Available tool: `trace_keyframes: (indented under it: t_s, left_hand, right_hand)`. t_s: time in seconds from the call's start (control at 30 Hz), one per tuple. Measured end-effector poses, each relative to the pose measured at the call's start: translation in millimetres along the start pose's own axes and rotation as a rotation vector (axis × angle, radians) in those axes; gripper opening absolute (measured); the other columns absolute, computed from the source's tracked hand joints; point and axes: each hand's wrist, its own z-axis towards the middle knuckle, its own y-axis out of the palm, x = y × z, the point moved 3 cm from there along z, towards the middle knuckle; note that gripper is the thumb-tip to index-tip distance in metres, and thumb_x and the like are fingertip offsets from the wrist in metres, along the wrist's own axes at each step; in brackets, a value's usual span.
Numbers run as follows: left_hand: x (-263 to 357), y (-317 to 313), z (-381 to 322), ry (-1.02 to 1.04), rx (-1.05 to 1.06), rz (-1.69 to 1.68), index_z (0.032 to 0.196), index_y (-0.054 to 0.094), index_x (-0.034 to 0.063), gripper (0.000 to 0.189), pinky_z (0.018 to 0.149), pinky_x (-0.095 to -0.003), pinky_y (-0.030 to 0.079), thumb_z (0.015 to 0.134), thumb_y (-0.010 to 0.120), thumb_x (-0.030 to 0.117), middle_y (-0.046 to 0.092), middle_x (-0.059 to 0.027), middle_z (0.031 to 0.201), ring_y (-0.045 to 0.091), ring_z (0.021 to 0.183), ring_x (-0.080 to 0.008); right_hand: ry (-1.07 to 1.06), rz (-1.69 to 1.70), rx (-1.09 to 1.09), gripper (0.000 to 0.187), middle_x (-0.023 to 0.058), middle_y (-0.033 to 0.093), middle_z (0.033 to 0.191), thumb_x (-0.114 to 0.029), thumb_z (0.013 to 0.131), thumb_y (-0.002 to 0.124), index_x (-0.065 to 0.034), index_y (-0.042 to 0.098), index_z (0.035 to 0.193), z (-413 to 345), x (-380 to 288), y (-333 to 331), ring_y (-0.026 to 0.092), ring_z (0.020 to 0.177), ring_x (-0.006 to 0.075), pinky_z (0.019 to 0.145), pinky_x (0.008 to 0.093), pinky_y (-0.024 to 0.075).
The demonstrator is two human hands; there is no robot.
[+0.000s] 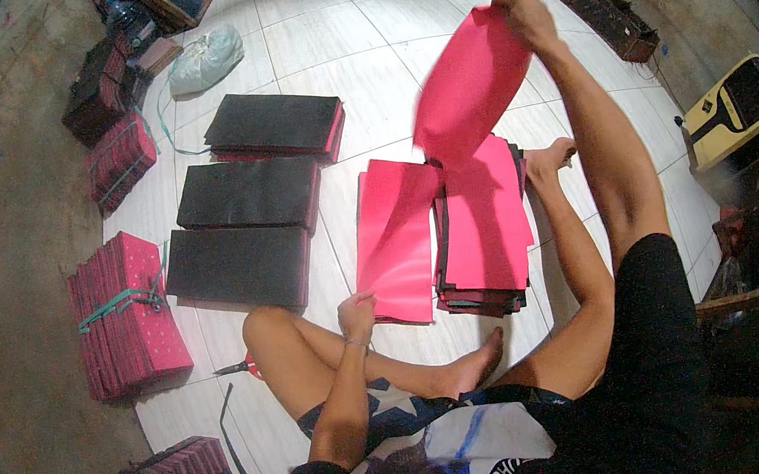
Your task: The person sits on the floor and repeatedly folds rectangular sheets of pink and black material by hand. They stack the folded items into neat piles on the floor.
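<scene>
My right hand is raised at the far right, gripping the upper end of a bright pink sheet, probably fabric. The sheet hangs at a slant, blurred at its lower end, above a pile of pink and black sheets. Left of that pile lies another pink sheet on a low stack, rippled with diagonal creases. At its near left corner my left hand has its fingers closed on the edge. A shadow of my arm falls across the right pile.
Three black-topped stacks stand on the tiled floor to the left. Tied pink bundles line the wall. Red-handled scissors lie beside my knee. A white plastic bag sits farther off; a yellow-and-black appliance stands right.
</scene>
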Motion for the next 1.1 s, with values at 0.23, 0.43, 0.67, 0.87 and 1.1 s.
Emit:
trace_keyframes:
  t_s: [0.23, 0.43, 0.67, 0.87, 1.1]
  left_hand:
    - [0, -1, 1, 0.035, 0.009, 0.046, 0.097, 0.077, 0.0083, 0.021, 0.082, -0.0319, 0.051, 0.078, 0.072, 0.017, 0.074, -0.0125, 0.094, 0.069, 0.09, -0.0233]
    - [17, 0, -10, 0.05, -0.024, -0.021, 0.104, 0.074, 0.0056, 0.023, 0.078, -0.0325, 0.053, 0.083, 0.069, 0.012, 0.072, -0.0111, 0.098, 0.068, 0.084, -0.0219]
    - [64, -8, -58, 0.036, 0.063, -0.428, 0.125, 0.054, -0.002, 0.038, 0.056, -0.0301, 0.059, 0.088, 0.06, 0.002, 0.065, -0.0159, 0.097, 0.067, 0.078, -0.0237]
    - [59, -9, -58, -0.112, -0.156, -0.514, 0.113, 0.053, -0.0082, 0.025, 0.066, -0.0338, 0.062, 0.089, 0.055, 0.0, 0.065, -0.0164, 0.097, 0.068, 0.076, -0.0259]
    - [35, -9, -51, -0.181, -0.192, -0.55, 0.107, 0.055, -0.0087, 0.019, 0.072, -0.0352, 0.062, 0.089, 0.054, -0.001, 0.064, -0.0155, 0.097, 0.067, 0.08, -0.0243]
  right_hand:
    - [-0.23, 0.14, 0.079, 0.024, 0.0152, 0.071, 0.096, -0.01, 0.092, 0.052, -0.0103, 0.07, 0.109, -20, -11, -58, 0.071, 0.086, 0.0305, 0.075, 0.0393, 0.0542]
    - [0.011, 0.4, -0.147, 0.027, 0.0097, 0.071, 0.103, -0.011, 0.084, 0.057, -0.0136, 0.07, 0.108, -226, -61, -11, 0.068, 0.094, 0.0295, 0.083, 0.0412, 0.0523]
    - [-0.087, 0.203, -0.15, 0.034, 0.0156, 0.065, 0.115, -0.02, 0.087, 0.064, -0.0031, 0.062, 0.116, -435, -149, 57, 0.059, 0.109, 0.0365, 0.093, 0.049, 0.0445]
    - [0.215, 0.533, -0.469, 0.044, 0.0202, 0.053, 0.133, -0.03, 0.09, 0.061, -0.0062, 0.057, 0.127, -449, -146, 60, 0.046, 0.123, 0.0449, 0.103, 0.0568, 0.0343]
    - [0.296, 0.203, -0.46, 0.059, 0.0191, 0.029, 0.154, -0.041, 0.094, 0.053, -0.0104, 0.042, 0.144, -433, -126, 85, 0.027, 0.141, 0.0434, 0.112, 0.0637, 0.018]
